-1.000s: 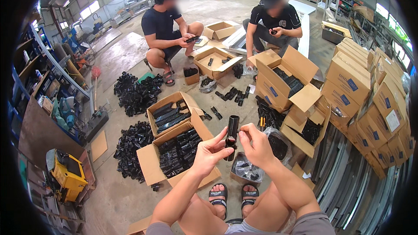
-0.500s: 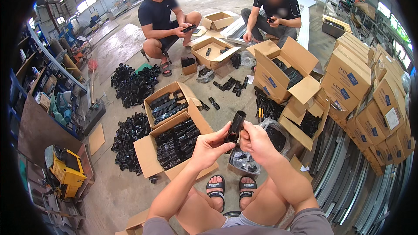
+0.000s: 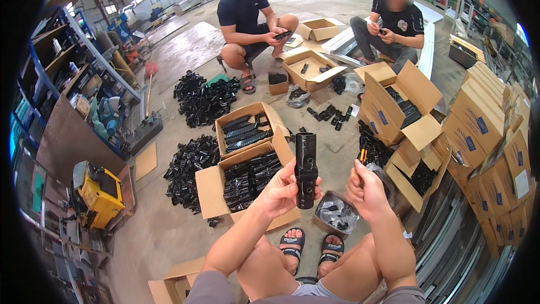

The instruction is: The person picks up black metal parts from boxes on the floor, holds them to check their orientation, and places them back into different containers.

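My left hand (image 3: 279,193) is closed around a black tubular plastic fitting (image 3: 305,171), holding it upright in front of me. Its upper end is a wider, open tube, and a small round mark shows on its lower part. A short way to the right, my right hand (image 3: 364,191) is raised with the fingers curled in and the thumb pressed against them. Whatever it may hold is hidden. Below and between the hands stands a small box (image 3: 332,227) lined with clear plastic, with small dark pieces inside.
Open cartons of black fittings (image 3: 209,192) stand ahead-left beside loose black piles (image 3: 188,177). Two co-workers (image 3: 247,19) (image 3: 394,28) sit beyond, handling black parts. Open boxes (image 3: 382,107), an orange-handled tool (image 3: 363,156), stacked cartons (image 3: 478,118) and long metal profiles (image 3: 444,247) lie right.
My right hand has come away from the fitting and moved right. The left hand now holds the fitting alone, more upright. The whole view has shifted, with the surroundings sliding right.
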`<state>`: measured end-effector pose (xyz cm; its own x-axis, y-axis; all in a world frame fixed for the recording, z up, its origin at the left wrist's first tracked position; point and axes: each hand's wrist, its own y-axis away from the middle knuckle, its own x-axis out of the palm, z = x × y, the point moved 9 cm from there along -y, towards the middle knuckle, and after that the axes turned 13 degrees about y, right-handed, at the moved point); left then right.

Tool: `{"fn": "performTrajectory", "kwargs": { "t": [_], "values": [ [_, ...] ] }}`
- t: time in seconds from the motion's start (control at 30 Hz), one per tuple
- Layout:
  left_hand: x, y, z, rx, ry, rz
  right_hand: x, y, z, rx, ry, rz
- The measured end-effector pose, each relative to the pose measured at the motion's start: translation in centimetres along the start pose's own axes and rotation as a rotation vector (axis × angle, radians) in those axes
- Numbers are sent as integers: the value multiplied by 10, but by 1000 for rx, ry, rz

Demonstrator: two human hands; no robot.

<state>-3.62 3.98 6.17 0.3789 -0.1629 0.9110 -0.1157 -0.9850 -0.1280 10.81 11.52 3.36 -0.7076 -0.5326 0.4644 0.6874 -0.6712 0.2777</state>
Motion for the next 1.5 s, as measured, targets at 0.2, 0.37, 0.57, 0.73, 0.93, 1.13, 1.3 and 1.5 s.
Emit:
{"fn": "performTrajectory", "kwargs": {
  "t": [0.2, 0.37, 0.57, 0.73, 0.93, 1.13, 1.3, 1.5],
  "values": [
    [-29, 13, -96, 231, -1416, -258, -12, -2, -3, -89, 234, -132],
    [-136, 55, -139, 170, -1931, -508, -20, 7, 7, -144, 391, -219],
    [-260, 124, -159, -143, -2029, -820, -15, -4, 2, -142, 520, -177],
    [-264, 94, -142, -115, -2017, -824, -14, -14, -4, -107, 601, -165],
    [-277, 38, -173, 93, -2107, -721, -6, -20, -13, -96, 703, -127],
    [-322, -1, -154, -59, -2034, -657, -6, -31, -15, -100, 727, -135],
    [-352, 20, -169, 221, -1849, -873, -9, -32, -20, -83, 780, -136],
    [-438, 41, -179, 65, -1586, -1132, -19, -40, -9, -67, 772, -162]
  ]
}}
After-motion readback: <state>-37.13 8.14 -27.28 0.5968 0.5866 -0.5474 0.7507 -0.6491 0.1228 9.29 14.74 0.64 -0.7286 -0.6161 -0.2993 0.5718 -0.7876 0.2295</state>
